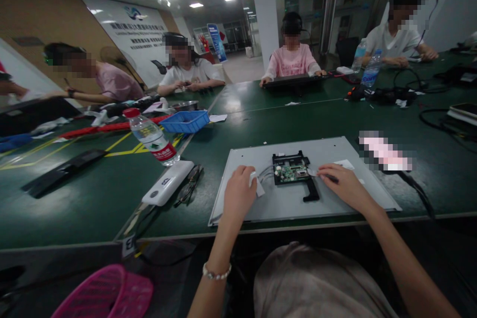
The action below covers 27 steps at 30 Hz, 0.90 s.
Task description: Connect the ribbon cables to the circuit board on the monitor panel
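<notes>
A grey flat panel [335, 149] lies in front of me on the green table. On its middle sits a black frame [311, 191] carrying a green circuit board [292, 173]. Grey cables [265, 173] run from the board's left side toward my left hand [239, 191], whose fingers are curled together by a white strip [259, 187]. Whatever they grip is hidden. To the right of the board, my right hand [346, 186] pinches a small dark-handled tool [330, 177]; its flat pale tip reaches the board's right edge.
A water bottle [152, 136], white power bank [167, 184] and glasses [189, 186] stand left of the panel. Farther off are a blue tray [185, 121] and a black bar [63, 173]. A blurred phone-like thing [385, 151] lies right. Several people sit around the table.
</notes>
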Each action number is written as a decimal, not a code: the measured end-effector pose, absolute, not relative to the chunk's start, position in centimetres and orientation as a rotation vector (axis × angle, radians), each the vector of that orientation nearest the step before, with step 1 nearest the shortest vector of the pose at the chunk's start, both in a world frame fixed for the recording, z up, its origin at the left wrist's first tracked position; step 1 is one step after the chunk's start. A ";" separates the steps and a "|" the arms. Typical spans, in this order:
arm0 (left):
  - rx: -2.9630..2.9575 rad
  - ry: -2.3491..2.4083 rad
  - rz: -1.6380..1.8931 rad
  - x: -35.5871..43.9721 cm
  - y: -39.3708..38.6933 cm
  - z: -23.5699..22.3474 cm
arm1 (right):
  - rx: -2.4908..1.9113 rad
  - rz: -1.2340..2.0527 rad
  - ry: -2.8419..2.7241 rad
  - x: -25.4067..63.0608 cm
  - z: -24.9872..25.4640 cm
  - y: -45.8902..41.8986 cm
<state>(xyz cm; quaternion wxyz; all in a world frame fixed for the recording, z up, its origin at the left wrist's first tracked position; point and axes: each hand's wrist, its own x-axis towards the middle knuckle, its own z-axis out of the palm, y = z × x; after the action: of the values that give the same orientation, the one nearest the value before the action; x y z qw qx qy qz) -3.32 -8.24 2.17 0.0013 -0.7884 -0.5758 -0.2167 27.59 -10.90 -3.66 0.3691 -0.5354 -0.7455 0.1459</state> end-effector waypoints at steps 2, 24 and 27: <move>-2.499 -1.800 -0.519 -2.8 -9.3 2.0 | -1.384 0.379 -1.913 27.6 -3.6 -10.9; -2.562 -1.664 -0.544 -3.4 -11.2 2.1 | -1.451 0.552 -2.014 27.1 -2.0 -7.2; -2.526 -1.646 -0.335 -3.4 -11.7 2.2 | -1.452 0.582 -1.956 27.0 -2.1 -7.1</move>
<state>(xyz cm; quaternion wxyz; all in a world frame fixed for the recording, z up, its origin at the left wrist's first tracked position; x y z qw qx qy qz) -3.42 -11.66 2.22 0.0541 -0.8314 -0.5419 -0.1104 26.99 -7.06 -2.13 0.3134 -0.5505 -0.7416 0.2206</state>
